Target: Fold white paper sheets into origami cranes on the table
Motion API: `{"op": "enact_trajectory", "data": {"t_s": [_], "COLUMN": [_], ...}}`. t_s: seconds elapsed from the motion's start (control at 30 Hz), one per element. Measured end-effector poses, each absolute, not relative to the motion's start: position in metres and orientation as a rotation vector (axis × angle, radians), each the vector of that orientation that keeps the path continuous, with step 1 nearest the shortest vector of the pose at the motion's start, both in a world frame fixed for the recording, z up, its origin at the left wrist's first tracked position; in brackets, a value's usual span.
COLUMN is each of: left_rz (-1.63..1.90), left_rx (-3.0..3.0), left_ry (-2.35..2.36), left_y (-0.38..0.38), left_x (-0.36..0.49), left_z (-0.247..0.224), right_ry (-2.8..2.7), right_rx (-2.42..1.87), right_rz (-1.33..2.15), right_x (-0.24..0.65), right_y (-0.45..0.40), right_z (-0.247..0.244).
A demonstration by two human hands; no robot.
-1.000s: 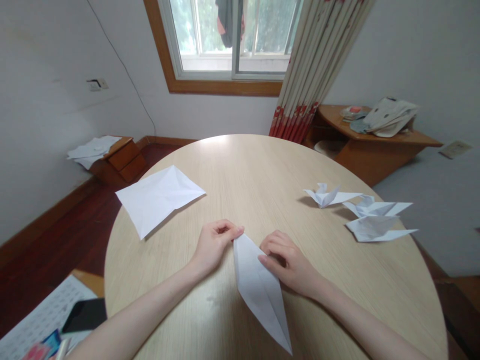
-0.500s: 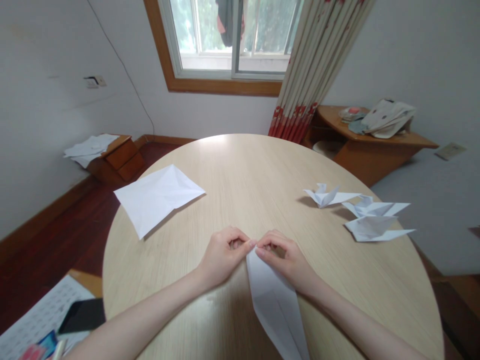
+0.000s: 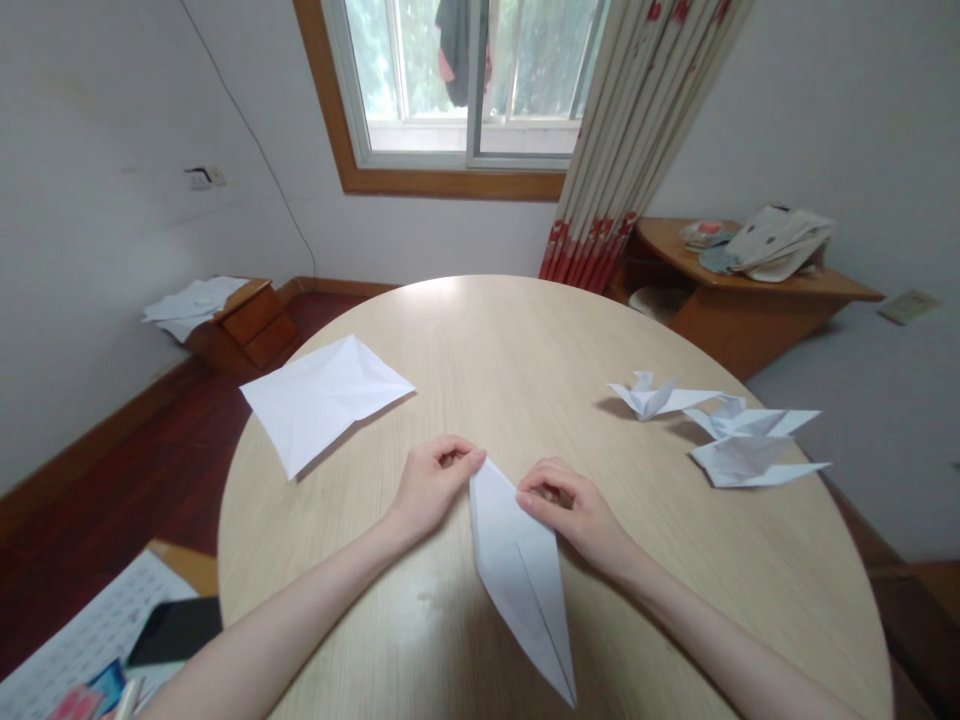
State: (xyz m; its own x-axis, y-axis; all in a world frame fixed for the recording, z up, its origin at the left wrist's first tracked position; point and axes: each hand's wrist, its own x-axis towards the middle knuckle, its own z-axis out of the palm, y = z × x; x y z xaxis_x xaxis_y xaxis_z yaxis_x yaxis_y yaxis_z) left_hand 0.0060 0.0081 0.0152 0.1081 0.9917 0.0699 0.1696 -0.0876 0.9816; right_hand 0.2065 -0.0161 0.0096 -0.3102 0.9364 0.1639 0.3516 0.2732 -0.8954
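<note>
A long, kite-shaped piece of folded white paper (image 3: pixel 514 565) lies in front of me, its narrow point toward me and a slit running up its lower half. My left hand (image 3: pixel 436 487) pinches its far tip between thumb and forefinger. On the paper's upper right edge, my right hand (image 3: pixel 576 512) is closed in a pinch, thumb against forefinger. The other fingers of both hands are curled in.
Several folded paper birds (image 3: pixel 750 458) stand at the table's right. A creased white sheet (image 3: pixel 328 400) lies at the left of the round table (image 3: pixel 480 330). Lower left, a black phone (image 3: pixel 174 632) rests on a printed sheet (image 3: pixel 82 640).
The folded paper has moved left and away from me with my left hand, so its near point now shows. My right hand has slid from the tip down the right edge.
</note>
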Motion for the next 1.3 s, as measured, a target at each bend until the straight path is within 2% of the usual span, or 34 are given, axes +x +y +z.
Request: {"op": "enact_trajectory", "data": {"t_s": [0.77, 1.0, 1.13, 1.3], "left_rz": [1.276, 1.359, 1.111, 0.716], "left_rx": [1.581, 2.292, 2.862, 2.956], "left_ry": [1.280, 1.259, 0.946, 0.613], "left_y": [0.016, 0.013, 0.003, -0.006], "left_x": [-0.005, -0.013, -0.015, -0.010], "left_z": [0.026, 0.032, 0.046, 0.052], "right_ry": [-1.688, -1.570, -1.521, -1.489], "right_rx": [-1.252, -1.171, -1.156, -1.150], "right_rz": [1.231, 1.296, 1.272, 1.310], "right_x": [0.212, 0.212, 0.211, 0.217], "right_y": [-0.011, -0.010, -0.008, -0.004], "right_z": [0.000, -0.004, -0.003, -0.002]}}
